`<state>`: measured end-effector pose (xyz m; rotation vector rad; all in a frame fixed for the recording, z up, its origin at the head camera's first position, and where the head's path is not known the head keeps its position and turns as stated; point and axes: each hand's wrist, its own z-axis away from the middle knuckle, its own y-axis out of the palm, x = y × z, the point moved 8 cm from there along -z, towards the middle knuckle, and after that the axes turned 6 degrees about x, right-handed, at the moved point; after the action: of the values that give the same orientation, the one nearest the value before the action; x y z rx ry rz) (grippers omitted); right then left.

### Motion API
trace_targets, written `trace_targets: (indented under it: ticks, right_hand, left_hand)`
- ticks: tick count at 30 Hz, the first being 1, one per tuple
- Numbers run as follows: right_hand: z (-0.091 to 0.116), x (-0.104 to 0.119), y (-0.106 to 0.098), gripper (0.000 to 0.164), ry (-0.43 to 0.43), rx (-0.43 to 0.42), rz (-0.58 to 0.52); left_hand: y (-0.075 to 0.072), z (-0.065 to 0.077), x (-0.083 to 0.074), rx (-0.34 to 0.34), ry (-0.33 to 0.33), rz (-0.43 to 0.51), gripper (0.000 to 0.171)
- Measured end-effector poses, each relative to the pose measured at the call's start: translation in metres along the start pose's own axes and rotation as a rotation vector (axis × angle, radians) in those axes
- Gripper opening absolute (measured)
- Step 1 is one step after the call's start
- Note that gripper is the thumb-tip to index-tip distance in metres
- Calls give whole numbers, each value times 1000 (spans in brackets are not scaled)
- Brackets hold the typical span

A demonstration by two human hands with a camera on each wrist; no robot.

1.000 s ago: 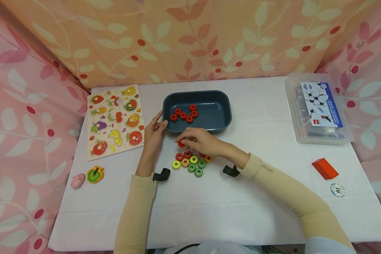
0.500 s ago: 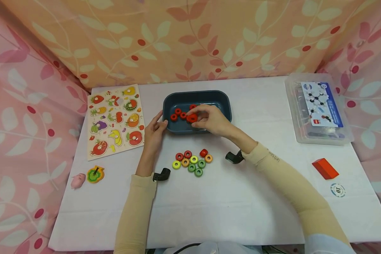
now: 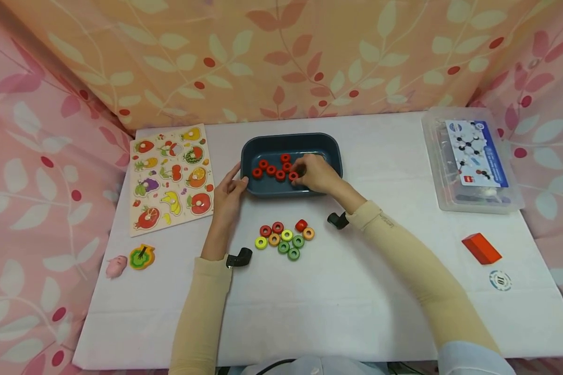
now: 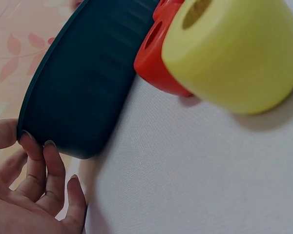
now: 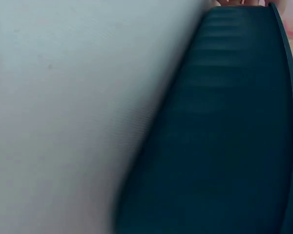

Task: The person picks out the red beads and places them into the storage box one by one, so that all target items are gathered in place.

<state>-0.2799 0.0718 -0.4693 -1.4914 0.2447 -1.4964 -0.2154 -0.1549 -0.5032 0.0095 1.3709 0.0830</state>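
Observation:
A dark teal rectangular tray (image 3: 320, 179) stands at the back middle of the table, with several red beads (image 3: 271, 170) in it. My left hand (image 3: 228, 198) holds the tray's near left corner; in the left wrist view its fingers (image 4: 53, 170) curl against the outer wall beside the rim. Reaching over the near rim, my right hand (image 3: 316, 174) pinches one red bead (image 3: 293, 176) low in the tray. The right wrist view has only the tray's outer wall (image 5: 210, 136) and cloth. Several loose beads in red, yellow (image 3: 287, 236), orange and green (image 3: 293, 254) lie before the tray.
To the left lie a fruit puzzle board (image 3: 171, 182), a pink pig figure (image 3: 116, 266) and a tree-shaped piece (image 3: 142, 257). On the right are a clear plastic case (image 3: 471, 161), a red block (image 3: 481, 249) and a round chip (image 3: 500, 280). Floral curtains surround the table.
My right hand has carried a red bead from above the loose group into the tray, lowering it at the right of the other red beads. My left hand has stayed at the corner.

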Motion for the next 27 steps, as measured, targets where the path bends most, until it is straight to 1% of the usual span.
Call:
trace_targets:
  ticks: [6, 12, 15, 19, 21, 24, 27]
  right_hand:
    - [-9, -3, 3, 32, 14, -11, -32]
    - [-15, -1, 4, 34, -7, -40, -71]
    - [-15, 1, 4, 33, -28, -49, -134]
    - [-11, 2, 0, 28, -56, -68, -221]
    - [-6, 3, -3, 27, -65, -72, -240]
    - [2, 6, -7, 27, -83, -70, -232]
    - [15, 15, -10, 27, -152, -61, -186]
  left_hand:
    - [-1, 0, -3, 20, -10, 9, 49]
    - [5, 10, -20, 35, -17, -15, 50]
    - [7, 14, -25, 38, -22, -6, 50]
    - [7, 15, -26, 35, -28, -17, 50]
    - [7, 15, -26, 36, -25, -25, 50]
    - [7, 14, -26, 41, -19, -32, 51]
    - [7, 14, -26, 44, -18, -35, 51]
